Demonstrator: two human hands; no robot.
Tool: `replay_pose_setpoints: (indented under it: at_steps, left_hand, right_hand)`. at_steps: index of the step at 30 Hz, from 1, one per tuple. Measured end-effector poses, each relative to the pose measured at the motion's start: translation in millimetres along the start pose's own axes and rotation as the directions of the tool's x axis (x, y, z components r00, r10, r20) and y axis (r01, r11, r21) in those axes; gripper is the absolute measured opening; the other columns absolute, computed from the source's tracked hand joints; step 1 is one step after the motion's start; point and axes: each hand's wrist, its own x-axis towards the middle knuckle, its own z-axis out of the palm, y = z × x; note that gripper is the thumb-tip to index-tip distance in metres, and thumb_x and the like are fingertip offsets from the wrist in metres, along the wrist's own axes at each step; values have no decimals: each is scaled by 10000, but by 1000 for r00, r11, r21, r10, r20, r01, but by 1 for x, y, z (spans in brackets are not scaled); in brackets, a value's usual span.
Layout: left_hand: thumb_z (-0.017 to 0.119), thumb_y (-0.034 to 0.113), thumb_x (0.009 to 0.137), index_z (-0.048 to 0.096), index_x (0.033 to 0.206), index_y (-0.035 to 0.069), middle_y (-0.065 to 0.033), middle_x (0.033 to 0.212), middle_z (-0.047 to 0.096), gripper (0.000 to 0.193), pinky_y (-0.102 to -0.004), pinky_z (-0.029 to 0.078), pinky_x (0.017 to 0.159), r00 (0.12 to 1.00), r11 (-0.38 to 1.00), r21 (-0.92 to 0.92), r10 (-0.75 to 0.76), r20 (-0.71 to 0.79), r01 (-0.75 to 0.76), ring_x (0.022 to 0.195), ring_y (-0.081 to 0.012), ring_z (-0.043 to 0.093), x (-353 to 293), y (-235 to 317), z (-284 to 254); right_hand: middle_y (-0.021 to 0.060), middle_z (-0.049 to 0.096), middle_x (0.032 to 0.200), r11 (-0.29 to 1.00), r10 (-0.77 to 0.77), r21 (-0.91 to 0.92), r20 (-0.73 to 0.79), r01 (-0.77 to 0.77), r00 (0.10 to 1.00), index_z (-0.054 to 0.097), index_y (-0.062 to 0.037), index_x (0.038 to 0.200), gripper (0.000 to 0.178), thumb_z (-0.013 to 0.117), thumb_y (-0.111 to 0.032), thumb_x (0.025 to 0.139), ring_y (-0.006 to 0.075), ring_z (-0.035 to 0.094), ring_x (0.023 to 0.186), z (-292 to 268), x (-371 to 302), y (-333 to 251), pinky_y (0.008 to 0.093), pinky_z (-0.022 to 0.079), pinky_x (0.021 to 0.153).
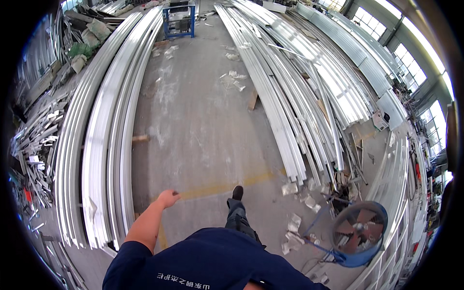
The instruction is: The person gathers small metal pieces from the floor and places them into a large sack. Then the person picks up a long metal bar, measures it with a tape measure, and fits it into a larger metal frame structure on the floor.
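Note:
My left hand hangs in front of me at the lower left of the view, above the concrete floor. Its fingers look loosely curled in, with nothing seen in them. Nearest to it, on its left, lie long bundles of silvery metal profiles. My right hand is out of view; only a bit of skin shows at the lower edge beside my dark blue shirt. One dark shoe is stretched forward past a yellow floor line.
More stacked metal profiles line the right side, with plastic scraps near their ends. A blue drum fan stands at the lower right. A blue metal frame stands far ahead. Offcuts pile up at the far left.

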Motion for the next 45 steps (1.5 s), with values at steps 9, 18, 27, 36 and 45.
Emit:
replay_pose_setpoints:
  at_steps: [9,18,27,36,45]
  left_hand:
    - [626,359,835,719,970,38,-124,888,710,360,-360,531,677,791,823,21,-553,263,568,741,-224,687,69,8,-32]
    - [615,398,879,687,1065,30,-83,969,714,418,-378,543,653,743,721,-238,-538,399,650,749,-229,691,221,67,-72]
    - [624,366,806,696,1002,13,-112,897,713,411,-348,522,701,911,894,-261,-401,-100,365,795,-222,674,613,160,-280]
    - [640,319,821,688,980,-4,-101,829,698,364,-339,512,647,845,770,-521,-511,-157,369,705,-202,654,852,316,-473]
    - [624,360,844,705,1025,12,-89,964,715,401,-356,541,723,817,769,-282,-512,267,574,811,-214,692,943,360,-513]
  right_hand:
    - [108,568,553,987,-49,-151,-4,48,999,613,41,851,329,706,-271,811,214,525,401,-198,163,-299,383,451,408]
    - [92,615,769,929,-365,-26,-247,370,898,336,-5,1404,731,685,-211,795,168,558,532,-331,246,-698,338,469,434]
    - [105,636,710,960,-166,-206,126,189,978,348,-53,1424,751,717,-228,794,197,586,551,-330,270,-857,389,460,473]
    - [113,603,643,966,-16,-255,129,48,992,570,-4,1147,434,708,-253,820,224,572,507,-414,400,-1118,390,461,432]
    - [88,588,719,925,-380,-34,-71,378,922,367,-23,1387,677,658,-157,791,173,544,526,-526,498,-1584,322,432,413]
